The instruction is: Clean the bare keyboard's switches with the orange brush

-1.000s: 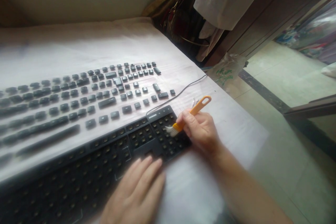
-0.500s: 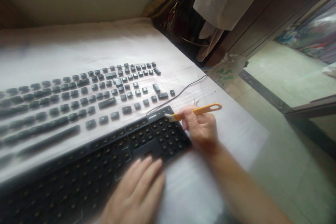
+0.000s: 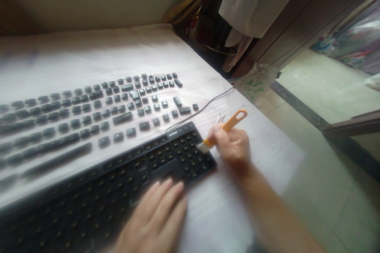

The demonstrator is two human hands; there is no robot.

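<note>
My right hand (image 3: 231, 146) pinches an orange-handled brush (image 3: 228, 126), whose white bristles rest on the right edge of a black keyboard (image 3: 118, 182). All the keyboard's keycaps are off, so its switch holes show. With its fingers stretched flat, my left hand (image 3: 154, 221) lies on the keyboard's near edge. The removed keycaps (image 3: 103, 114) lie in rows on the white-covered table (image 3: 118, 55) behind the keyboard.
The keyboard's thin cable (image 3: 204, 106) runs from its back right corner toward the table's right edge. Past that edge hang bags and a white garment (image 3: 255, 4). A tiled floor (image 3: 326, 99) lies to the right, and a small pale object lies by the brush.
The brush swept from the keypad up to the keyboard's top right corner, then came back down to its right edge. My left hand stayed put.
</note>
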